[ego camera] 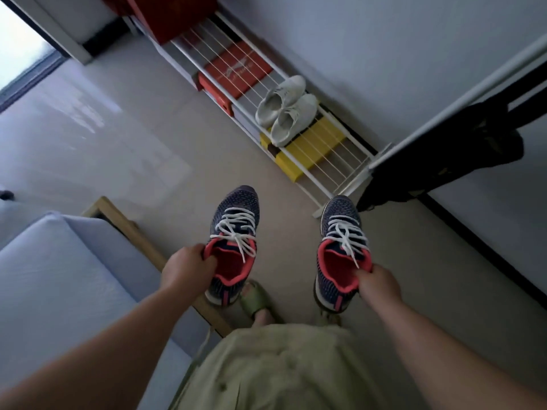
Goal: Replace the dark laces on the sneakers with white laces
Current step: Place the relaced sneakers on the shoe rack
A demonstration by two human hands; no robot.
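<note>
Left sneaker (233, 247): navy knit w/ coral lining, white laces (236, 229) threaded and tied; held off the floor (148, 113) by left hand (185, 269), grip clamped on collar edge, fingers curled over rim.
Right sneaker (340, 250): same model, white laces (346, 235) in; right hand (377, 284) pinches collar at the side, grip clamped on it.
Both toes point away from person, the two sneakers well apart.
Bkgd: white wire shoe rack (296, 137) along wall, pale sneaker pair (284, 110) on top, red box (236, 72) and yellow box (307, 146) beneath. Bed (59, 276) at left. Green slipper (256, 297) on foot below left sneaker.
</note>
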